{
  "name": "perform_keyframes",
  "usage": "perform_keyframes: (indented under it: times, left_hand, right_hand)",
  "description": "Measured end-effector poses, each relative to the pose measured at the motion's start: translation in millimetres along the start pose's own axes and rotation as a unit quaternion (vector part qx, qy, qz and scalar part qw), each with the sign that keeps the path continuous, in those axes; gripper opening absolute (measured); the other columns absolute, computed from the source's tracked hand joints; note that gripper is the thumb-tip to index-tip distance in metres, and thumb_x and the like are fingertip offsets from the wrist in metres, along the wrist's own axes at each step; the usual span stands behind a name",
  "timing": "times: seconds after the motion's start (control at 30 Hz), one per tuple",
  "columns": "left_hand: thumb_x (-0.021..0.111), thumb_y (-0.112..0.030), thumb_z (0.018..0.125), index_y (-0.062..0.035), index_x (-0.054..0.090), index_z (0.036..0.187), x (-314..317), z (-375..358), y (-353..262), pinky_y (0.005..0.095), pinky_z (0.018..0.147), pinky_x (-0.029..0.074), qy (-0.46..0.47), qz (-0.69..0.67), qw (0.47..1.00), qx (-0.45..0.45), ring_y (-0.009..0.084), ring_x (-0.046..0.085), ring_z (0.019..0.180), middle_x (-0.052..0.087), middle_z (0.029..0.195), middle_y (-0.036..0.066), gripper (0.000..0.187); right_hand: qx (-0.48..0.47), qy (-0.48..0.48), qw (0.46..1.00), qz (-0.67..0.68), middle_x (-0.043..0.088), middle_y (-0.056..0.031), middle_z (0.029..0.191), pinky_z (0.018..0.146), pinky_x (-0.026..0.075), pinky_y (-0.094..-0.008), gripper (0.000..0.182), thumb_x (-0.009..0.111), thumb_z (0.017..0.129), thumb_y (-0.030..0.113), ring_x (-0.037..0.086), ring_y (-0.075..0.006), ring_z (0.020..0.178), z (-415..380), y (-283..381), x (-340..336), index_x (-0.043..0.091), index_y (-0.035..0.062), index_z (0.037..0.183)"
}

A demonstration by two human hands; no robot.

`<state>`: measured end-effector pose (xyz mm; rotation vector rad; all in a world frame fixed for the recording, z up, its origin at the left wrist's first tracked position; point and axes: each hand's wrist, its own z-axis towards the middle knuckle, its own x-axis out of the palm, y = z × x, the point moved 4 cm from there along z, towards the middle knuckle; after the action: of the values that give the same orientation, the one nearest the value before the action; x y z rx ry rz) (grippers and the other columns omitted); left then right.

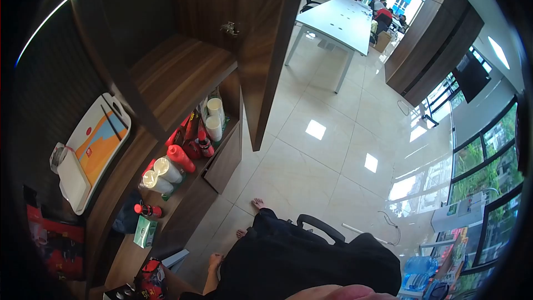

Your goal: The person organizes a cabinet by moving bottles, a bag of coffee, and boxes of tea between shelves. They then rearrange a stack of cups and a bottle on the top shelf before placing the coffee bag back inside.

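My left hand (215, 260) hangs low, beside a black bag (311, 261) with a looped handle that covers my front. It is small and seen end-on, so how its fingers lie is unclear, and no object shows in it. The lower wooden shelf (189, 191) is the nearest furniture. On it stand wrapped white cups (157, 182), a red bottle (180, 158), a red-capped bottle (148, 210) and a green-and-white box (145, 231). My right hand is out of view.
An open wooden cabinet door (272, 55) juts out ahead. Cutting boards (97, 153) stand at the left. Beyond are a white table (338, 19), a tall wooden cabinet (433, 39) and seated people. Water bottles (420, 265) and a cable (391, 225) are at the lower right.
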<state>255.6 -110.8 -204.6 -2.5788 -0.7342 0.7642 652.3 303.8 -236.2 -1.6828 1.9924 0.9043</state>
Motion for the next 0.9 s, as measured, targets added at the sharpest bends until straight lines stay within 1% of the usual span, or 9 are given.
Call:
perform_keyframes:
  times: [0.2, 0.3, 0.43, 0.5, 0.6, 0.7, 0.73, 0.83, 0.9]
  left_hand:
    - [0.064, -0.018, 0.090, 0.0015, 0.060, 0.107, 0.4, 27.6, -42.2, 0.0302, 0.061, 0.053, 0.059, -0.064, 0.996, 0.017, 0.0181, 0.070, 0.070, 0.073, 0.086, 0.012, 0.026]
    - [0.063, -0.017, 0.091, 0.0017, 0.059, 0.108, 2.0, 30.0, -75.2, 0.0307, 0.060, 0.053, 0.050, -0.033, 0.997, 0.050, 0.0187, 0.070, 0.070, 0.073, 0.085, 0.013, 0.025]
    - [0.063, -0.018, 0.090, 0.0021, 0.060, 0.106, 14.8, 37.9, -108.9, 0.0318, 0.062, 0.054, 0.045, -0.051, 0.995, 0.070, 0.0190, 0.070, 0.071, 0.072, 0.087, 0.015, 0.026]
    - [0.065, -0.020, 0.090, 0.0023, 0.061, 0.104, 22.7, 36.8, -118.8, 0.0325, 0.064, 0.054, 0.029, -0.060, 0.995, 0.069, 0.0194, 0.071, 0.072, 0.072, 0.089, 0.016, 0.027]
    - [0.068, -0.030, 0.088, 0.0028, 0.065, 0.105, 36.3, 30.4, -144.5, 0.0364, 0.071, 0.055, 0.020, 0.108, 0.988, 0.112, 0.0243, 0.071, 0.081, 0.072, 0.094, 0.017, 0.037]
    - [0.069, -0.041, 0.085, 0.0020, 0.068, 0.106, 64.7, 53.6, -142.4, 0.0396, 0.080, 0.054, 0.010, 0.154, 0.980, 0.124, 0.0292, 0.070, 0.093, 0.072, 0.099, 0.018, 0.048]
    - [0.069, -0.045, 0.085, 0.0009, 0.069, 0.109, 80.5, 86.9, -127.8, 0.0407, 0.086, 0.053, 0.035, 0.144, 0.977, 0.157, 0.0318, 0.069, 0.099, 0.072, 0.103, 0.019, 0.052]
    - [0.069, -0.045, 0.085, -0.0003, 0.069, 0.109, 107.0, 107.3, -142.9, 0.0396, 0.086, 0.053, 0.009, 0.207, 0.966, 0.151, 0.0303, 0.069, 0.099, 0.072, 0.104, 0.019, 0.051]
    - [0.070, -0.043, 0.085, -0.0005, 0.069, 0.108, 110.6, 111.0, -162.7, 0.0397, 0.086, 0.053, 0.042, 0.204, 0.965, 0.158, 0.0300, 0.069, 0.098, 0.072, 0.104, 0.018, 0.049]
  right_hand:
    - [-0.008, -0.145, 0.979, 0.143, 0.051, -0.0294, 0.138, 0.109, 0.041, -0.0429, 0.089, 0.077, 0.075, 0.032, 0.049, -0.0413, 0.130, 15.0, 53.1, -30.1, 0.036, -0.0012, 0.147]
    - [0.026, -0.114, 0.974, 0.197, 0.048, -0.0294, 0.141, 0.111, 0.039, -0.0409, 0.098, 0.080, 0.073, 0.032, 0.046, -0.0389, 0.134, 53.3, 54.7, -59.6, 0.029, -0.0008, 0.150]
    - [0.072, -0.069, 0.953, 0.285, 0.047, -0.0270, 0.143, 0.112, 0.037, -0.0433, 0.096, 0.081, 0.076, 0.033, 0.045, -0.0369, 0.135, 72.6, 51.0, -71.2, 0.030, 0.0009, 0.151]
    - [0.072, -0.058, 0.962, 0.257, 0.046, -0.0265, 0.145, 0.112, 0.037, -0.0446, 0.094, 0.080, 0.078, 0.032, 0.045, -0.0375, 0.135, 80.5, 53.9, -76.1, 0.029, 0.0023, 0.152]
    - [0.033, 0.055, 0.966, 0.250, 0.045, -0.0229, 0.146, 0.112, 0.037, -0.0435, 0.087, 0.079, 0.078, 0.034, 0.043, -0.0361, 0.136, 81.7, 58.0, -80.0, 0.037, 0.0035, 0.149]
    - [-0.060, 0.208, 0.945, 0.244, 0.046, -0.0186, 0.148, 0.113, 0.036, -0.0442, 0.082, 0.077, 0.080, 0.036, 0.041, -0.0349, 0.138, 110.3, 53.6, -71.7, 0.041, 0.0046, 0.147]
    - [-0.006, 0.141, 0.961, 0.237, 0.045, -0.0181, 0.148, 0.113, 0.035, -0.0466, 0.075, 0.074, 0.083, 0.035, 0.041, -0.0356, 0.138, 86.3, 65.8, -87.9, 0.045, 0.0049, 0.145]
    - [-0.014, 0.126, 0.964, 0.233, 0.045, -0.0184, 0.149, 0.113, 0.035, -0.0472, 0.074, 0.073, 0.083, 0.036, 0.041, -0.0359, 0.138, 81.8, 69.9, -102.8, 0.046, 0.0046, 0.144]
    - [-0.027, 0.116, 0.963, 0.241, 0.045, -0.0187, 0.149, 0.113, 0.035, -0.0476, 0.073, 0.073, 0.084, 0.036, 0.040, -0.0360, 0.138, 91.0, 59.4, -103.5, 0.046, 0.0044, 0.144]
